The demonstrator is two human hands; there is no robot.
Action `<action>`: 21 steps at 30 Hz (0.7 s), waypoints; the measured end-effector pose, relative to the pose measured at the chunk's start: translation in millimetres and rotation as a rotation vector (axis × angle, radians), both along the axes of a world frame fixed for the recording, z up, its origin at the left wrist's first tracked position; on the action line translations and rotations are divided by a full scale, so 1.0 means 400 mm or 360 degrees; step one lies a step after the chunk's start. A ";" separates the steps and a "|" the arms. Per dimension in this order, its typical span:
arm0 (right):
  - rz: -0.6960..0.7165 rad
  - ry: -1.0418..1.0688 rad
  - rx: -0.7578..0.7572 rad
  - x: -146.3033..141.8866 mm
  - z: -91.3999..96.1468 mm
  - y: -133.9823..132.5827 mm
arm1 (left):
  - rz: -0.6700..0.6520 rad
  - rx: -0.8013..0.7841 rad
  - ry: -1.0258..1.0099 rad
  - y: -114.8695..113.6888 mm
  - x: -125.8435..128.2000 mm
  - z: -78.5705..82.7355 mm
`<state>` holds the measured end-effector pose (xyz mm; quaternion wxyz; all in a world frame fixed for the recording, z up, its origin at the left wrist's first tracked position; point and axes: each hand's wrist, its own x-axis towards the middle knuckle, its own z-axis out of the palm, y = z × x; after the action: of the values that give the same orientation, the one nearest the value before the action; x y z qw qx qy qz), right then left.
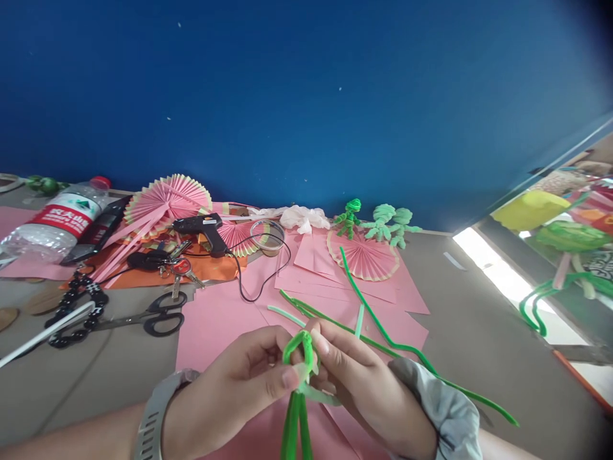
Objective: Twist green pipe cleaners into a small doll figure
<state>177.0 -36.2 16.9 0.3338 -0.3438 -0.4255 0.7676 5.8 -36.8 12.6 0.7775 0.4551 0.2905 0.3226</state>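
Note:
Between my hands is a bright green pipe cleaner [307, 352], bent into a small loop at the top with its strands hanging down. My left hand [239, 390] pinches the loop's left side between thumb and fingers. From the other side my right hand [366, 377] grips near the loop's top, its fingertips closed. A pale green pipe cleaner [320, 396] crosses below the loop, partly hidden by my fingers. Longer green pipe cleaners [383, 332] lie on pink paper [220, 319] just behind my right hand.
Along the blue wall stand green pipe-cleaner figures [382, 222] and pink paper fans [167, 204]. A glue gun [204, 229], tape roll [267, 236], keys [181, 265], scissors [163, 314], beaded bracelet [76, 310] and plastic bottle [62, 217] lie at the left. Balloon-like shapes [569, 236] show at the right.

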 end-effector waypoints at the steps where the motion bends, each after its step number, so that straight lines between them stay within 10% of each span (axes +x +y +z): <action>1: 0.0003 0.0018 -0.0016 -0.001 -0.004 -0.002 | -0.0001 -0.0003 -0.0024 0.001 0.001 0.001; 21: -0.0037 -0.0530 0.0475 0.003 0.006 -0.012 | -0.0044 -0.0250 0.0086 0.010 -0.002 0.001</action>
<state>178.3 -41.1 19.1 0.3150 -0.4174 -0.5797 0.6249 5.0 -33.0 13.1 0.8071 0.4052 0.3294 0.2757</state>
